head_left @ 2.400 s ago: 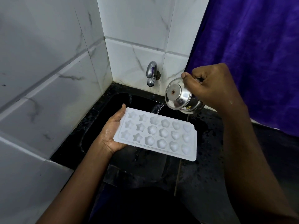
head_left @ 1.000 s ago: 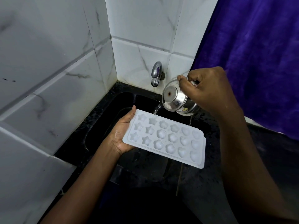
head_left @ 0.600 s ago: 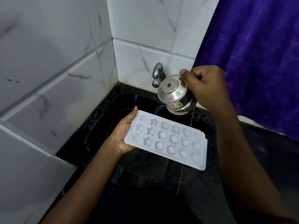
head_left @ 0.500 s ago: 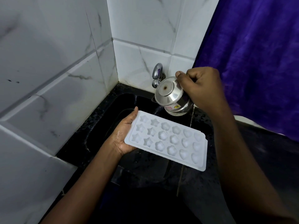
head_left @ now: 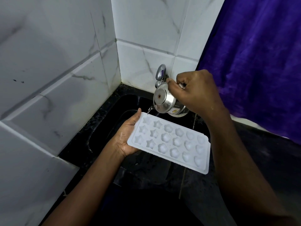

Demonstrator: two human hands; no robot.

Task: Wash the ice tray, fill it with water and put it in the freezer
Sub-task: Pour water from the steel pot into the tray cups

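White marble-veined wall tiles (head_left: 57,62) fill the left and upper centre of the frame, and a purple cloth (head_left: 260,62) hangs at the upper right. Below them a black speckled tabletop (head_left: 268,160) surrounds a dark sink (head_left: 104,128) set into the corner. The white ice tray (head_left: 169,141), with star, flower and heart moulds, is held roughly level over the sink at frame centre. The left hand (head_left: 125,137) has its grip on the tray's left end, palm beneath and thumb on the far edge. The right hand (head_left: 195,92) has its grip clenched around a tilted steel pot (head_left: 164,101) just above the tray's far left corner. Behind the pot is a chrome tap (head_left: 160,73). A thin stream of water (head_left: 149,110) falls from the pot's lip onto that corner.
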